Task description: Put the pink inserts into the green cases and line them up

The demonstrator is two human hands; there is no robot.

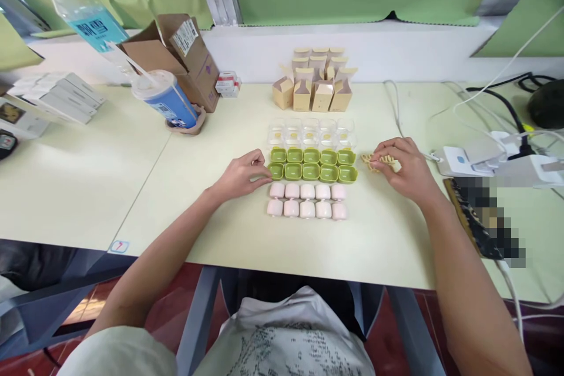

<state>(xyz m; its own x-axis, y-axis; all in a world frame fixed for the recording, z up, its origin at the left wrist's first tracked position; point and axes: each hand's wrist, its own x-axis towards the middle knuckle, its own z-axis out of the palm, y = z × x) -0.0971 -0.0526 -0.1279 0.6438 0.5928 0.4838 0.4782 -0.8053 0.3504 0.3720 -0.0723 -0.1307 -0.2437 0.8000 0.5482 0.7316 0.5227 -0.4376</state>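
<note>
Two rows of green open cases [311, 164] lie on the pale table [198, 211], their clear lids standing up behind them [311, 132]. In front lie two rows of small pink pieces [307, 200]. My left hand [242, 176] rests with curled fingers against the left end of the green rows, its fingertips touching the nearest case. My right hand [403, 167] lies to the right of the rows, its fingers closed over a small stack of tan card pieces [374, 160].
Small tan cardboard boxes [315, 79] stand at the back centre. A brown carton [180, 53], a blue cup [165, 100] and a water bottle [83, 12] are at the back left. White boxes [57, 94] lie far left. Cables and white adapters [493, 153] crowd the right.
</note>
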